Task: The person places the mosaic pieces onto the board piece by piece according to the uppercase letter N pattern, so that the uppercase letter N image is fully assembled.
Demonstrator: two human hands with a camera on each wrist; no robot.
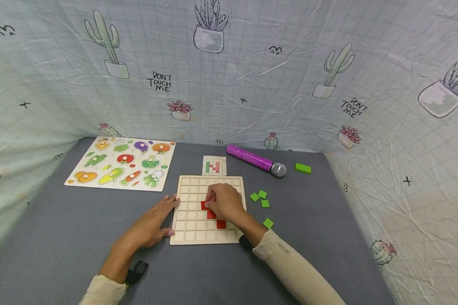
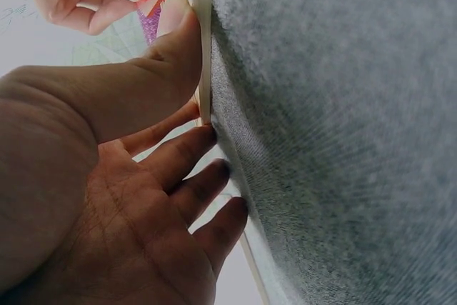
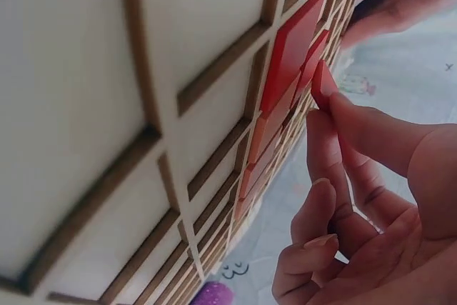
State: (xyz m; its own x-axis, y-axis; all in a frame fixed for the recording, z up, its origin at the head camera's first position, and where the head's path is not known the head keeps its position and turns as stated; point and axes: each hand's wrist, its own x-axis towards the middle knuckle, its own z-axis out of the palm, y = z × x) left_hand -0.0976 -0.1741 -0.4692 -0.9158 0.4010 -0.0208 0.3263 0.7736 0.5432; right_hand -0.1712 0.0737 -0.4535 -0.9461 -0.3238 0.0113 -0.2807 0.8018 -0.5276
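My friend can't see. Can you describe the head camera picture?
A person's right hand pinches a red tile over a gridded board holding other red tiles; the left hand touches the board's edge. Green tiles lie to the right.

In the head view the table (image 1: 309, 203) is lit softly. In the left wrist view the left hand (image 2: 132, 176) is shadowed against washed-out cloth (image 2: 28, 44); in the dim right wrist view the board (image 3: 143, 141) is blurred where nearest.
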